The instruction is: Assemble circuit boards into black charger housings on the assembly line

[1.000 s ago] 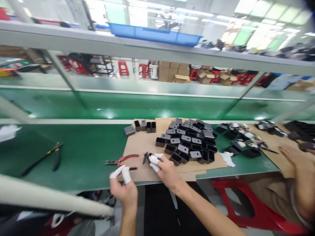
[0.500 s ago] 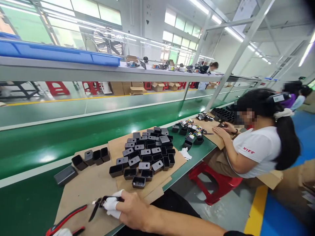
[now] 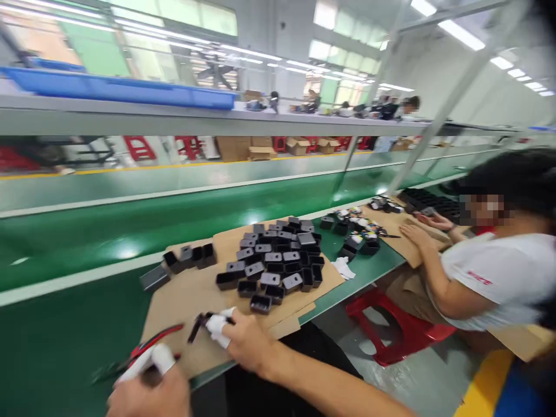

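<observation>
At the bottom left is my left hand [image 3: 150, 385], white covers on its fingertips. Its curled fingers close over a pair of pliers [image 3: 167, 332] with red and black handles; motion blurs the grip and hides part of the tool. My right hand [image 3: 245, 339], also in white finger covers, pinches a small black part [image 3: 200, 325] above the brown cardboard [image 3: 182, 301]. A dark strip sticks out from this part toward the lower left; its exact kind is unclear. Just beyond, many small black plastic housings [image 3: 270, 280] lie grouped, some showing their open side.
To the right a co-worker [image 3: 469, 278] sits on a red stool [image 3: 391, 330], hands over cardboard. Wired parts [image 3: 358, 223] and a white cloth [image 3: 343, 267] lie between us. A blue tray [image 3: 130, 92] rests on the shelf above the green bench [image 3: 65, 324].
The view has swung, so the bench appears shifted right. My left hand has come farther into view over the pliers. My right hand still pinches the black part.
</observation>
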Action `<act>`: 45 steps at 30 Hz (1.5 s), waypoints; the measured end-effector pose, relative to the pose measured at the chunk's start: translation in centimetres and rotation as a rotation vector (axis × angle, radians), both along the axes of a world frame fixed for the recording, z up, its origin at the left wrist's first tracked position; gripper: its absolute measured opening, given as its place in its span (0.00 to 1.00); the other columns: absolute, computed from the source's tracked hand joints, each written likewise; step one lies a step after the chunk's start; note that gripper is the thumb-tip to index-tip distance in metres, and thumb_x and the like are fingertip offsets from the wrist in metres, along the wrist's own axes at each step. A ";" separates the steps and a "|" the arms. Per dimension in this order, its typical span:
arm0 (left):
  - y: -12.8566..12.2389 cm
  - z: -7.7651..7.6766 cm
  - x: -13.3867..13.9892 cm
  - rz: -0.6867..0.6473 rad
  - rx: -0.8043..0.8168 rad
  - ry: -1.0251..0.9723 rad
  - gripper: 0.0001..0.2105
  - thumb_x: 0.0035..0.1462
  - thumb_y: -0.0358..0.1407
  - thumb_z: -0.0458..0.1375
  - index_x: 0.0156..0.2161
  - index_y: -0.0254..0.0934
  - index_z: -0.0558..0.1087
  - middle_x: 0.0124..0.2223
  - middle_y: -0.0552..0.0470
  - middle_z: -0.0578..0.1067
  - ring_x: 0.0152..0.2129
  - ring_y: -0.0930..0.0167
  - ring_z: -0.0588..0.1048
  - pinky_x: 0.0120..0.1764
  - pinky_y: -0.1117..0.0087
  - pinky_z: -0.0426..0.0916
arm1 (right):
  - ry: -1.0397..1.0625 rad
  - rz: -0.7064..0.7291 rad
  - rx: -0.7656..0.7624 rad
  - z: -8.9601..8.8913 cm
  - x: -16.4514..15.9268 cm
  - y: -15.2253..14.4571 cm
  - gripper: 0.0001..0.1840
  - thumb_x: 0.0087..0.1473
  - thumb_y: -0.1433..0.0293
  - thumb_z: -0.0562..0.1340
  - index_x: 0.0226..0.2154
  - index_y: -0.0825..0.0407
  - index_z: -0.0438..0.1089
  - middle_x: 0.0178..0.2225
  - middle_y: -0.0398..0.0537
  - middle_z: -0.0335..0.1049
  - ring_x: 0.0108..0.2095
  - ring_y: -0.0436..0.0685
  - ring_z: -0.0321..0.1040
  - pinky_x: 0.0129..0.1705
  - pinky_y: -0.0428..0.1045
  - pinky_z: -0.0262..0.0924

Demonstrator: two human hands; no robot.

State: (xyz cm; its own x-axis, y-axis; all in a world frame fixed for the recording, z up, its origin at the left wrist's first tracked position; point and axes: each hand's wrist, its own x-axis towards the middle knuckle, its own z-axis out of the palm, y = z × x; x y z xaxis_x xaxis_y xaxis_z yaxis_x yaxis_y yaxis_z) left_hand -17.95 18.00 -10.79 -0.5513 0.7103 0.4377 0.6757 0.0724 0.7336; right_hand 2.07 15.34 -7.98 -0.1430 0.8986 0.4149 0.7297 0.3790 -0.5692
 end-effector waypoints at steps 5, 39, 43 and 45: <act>-1.4 1.2 0.8 0.011 0.020 0.236 0.14 0.66 0.49 0.55 0.34 0.43 0.69 0.34 0.44 0.75 0.37 0.53 0.73 0.42 0.55 0.64 | 0.232 0.102 0.032 0.2 -0.5 -0.6 0.14 0.70 0.69 0.62 0.53 0.43 0.80 0.46 0.51 0.79 0.46 0.59 0.81 0.50 0.52 0.77; -3.0 0.1 1.5 0.010 -0.069 0.297 0.11 0.70 0.45 0.58 0.43 0.41 0.76 0.44 0.43 0.80 0.49 0.53 0.72 0.53 0.55 0.62 | 2.004 -0.010 -0.958 12.5 -0.1 -6.6 0.10 0.66 0.68 0.70 0.48 0.55 0.81 0.50 0.49 0.85 0.45 0.50 0.84 0.50 0.41 0.79; -3.0 0.2 1.6 0.004 -0.074 0.292 0.11 0.70 0.45 0.58 0.43 0.41 0.77 0.45 0.43 0.80 0.49 0.53 0.72 0.53 0.55 0.62 | 1.888 -0.005 -0.884 10.8 -0.2 -6.2 0.14 0.64 0.61 0.72 0.48 0.51 0.80 0.52 0.49 0.84 0.49 0.54 0.83 0.55 0.48 0.80; -3.0 0.3 1.6 0.003 -0.074 0.288 0.11 0.70 0.46 0.58 0.43 0.41 0.77 0.45 0.42 0.80 0.50 0.53 0.72 0.53 0.54 0.62 | 1.719 -0.026 -0.719 9.2 -0.2 -5.8 0.18 0.60 0.56 0.74 0.48 0.49 0.80 0.52 0.50 0.83 0.50 0.59 0.82 0.57 0.55 0.80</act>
State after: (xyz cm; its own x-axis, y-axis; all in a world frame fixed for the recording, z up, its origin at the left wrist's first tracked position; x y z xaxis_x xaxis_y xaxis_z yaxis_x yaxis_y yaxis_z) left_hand -16.33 14.96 -10.48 -0.4144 0.7448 0.5231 0.8548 0.1212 0.5045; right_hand 1.84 9.51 1.18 -0.0170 0.9398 -0.3414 -0.7457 -0.2393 -0.6218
